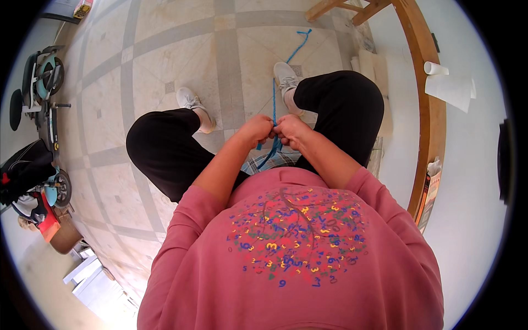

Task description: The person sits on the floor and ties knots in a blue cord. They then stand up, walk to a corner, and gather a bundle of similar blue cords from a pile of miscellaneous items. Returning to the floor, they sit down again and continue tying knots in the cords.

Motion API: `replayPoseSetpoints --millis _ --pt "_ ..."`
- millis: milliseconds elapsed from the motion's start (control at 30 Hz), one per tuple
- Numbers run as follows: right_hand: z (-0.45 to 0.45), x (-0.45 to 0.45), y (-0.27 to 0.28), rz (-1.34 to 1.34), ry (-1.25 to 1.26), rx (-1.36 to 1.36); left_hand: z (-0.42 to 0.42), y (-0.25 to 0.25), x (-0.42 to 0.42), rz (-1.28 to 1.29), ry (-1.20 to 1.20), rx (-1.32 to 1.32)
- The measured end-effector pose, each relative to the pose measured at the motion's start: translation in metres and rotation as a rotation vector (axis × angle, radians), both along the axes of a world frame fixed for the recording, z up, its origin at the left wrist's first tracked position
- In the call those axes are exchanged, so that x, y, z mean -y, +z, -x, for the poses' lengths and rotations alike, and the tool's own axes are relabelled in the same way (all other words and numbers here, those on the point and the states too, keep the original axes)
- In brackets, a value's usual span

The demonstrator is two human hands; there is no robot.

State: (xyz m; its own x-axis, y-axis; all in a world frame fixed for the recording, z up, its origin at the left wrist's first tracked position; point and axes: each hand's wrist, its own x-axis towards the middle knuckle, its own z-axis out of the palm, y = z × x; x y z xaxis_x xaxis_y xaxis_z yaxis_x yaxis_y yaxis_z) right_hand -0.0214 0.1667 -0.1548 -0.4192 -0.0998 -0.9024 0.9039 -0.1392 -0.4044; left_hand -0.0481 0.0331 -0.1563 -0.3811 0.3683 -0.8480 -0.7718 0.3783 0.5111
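A blue braided cord (274,99) runs from my two hands down to the floor and passes under my right shoe (284,73). Beyond the shoe, its far end lies loose on the tiles with a small knot near the tip. My left hand (260,128) and my right hand (291,130) meet between my knees, the fingers pinched around the near end of the cord. Loose blue strands (270,157) hang below them toward my lap. The fingers hide how the strands cross at the grip. Under the strands shows a plaid cloth (288,159).
Along the right wall runs a wooden table edge (429,123) with a white paper roll (436,69) and a book (429,198) on it. Wooden legs (330,8) stand at the top. A small wheeled scooter (46,78) and piled cloth (24,173) line the left side.
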Motion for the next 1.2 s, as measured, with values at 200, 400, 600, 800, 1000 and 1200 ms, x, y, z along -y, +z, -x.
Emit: replayPoseSetpoints --millis 200,400,600,800,1000,1200 --pt "0.004 -0.001 -0.002 0.056 0.049 0.079 0.006 -0.023 0.017 -0.069 0.388 0.393" --pt "0.002 -0.001 -0.006 -0.011 0.085 0.053 0.002 -0.013 0.022 -0.134 0.499 0.615" --pt "0.001 0.006 0.015 -0.141 0.185 0.046 -0.005 -0.019 0.020 -0.077 0.509 0.544" --pt "0.008 -0.004 -0.021 -0.685 1.198 -0.260 -0.009 -0.023 0.017 0.104 0.232 0.252" --pt "0.002 -0.009 0.012 -0.855 1.188 -0.528 -0.010 0.009 0.007 0.225 0.073 0.093" --pt "0.008 -0.020 -0.015 -0.766 1.190 -0.393 -0.008 -0.028 0.024 0.030 0.197 0.232"
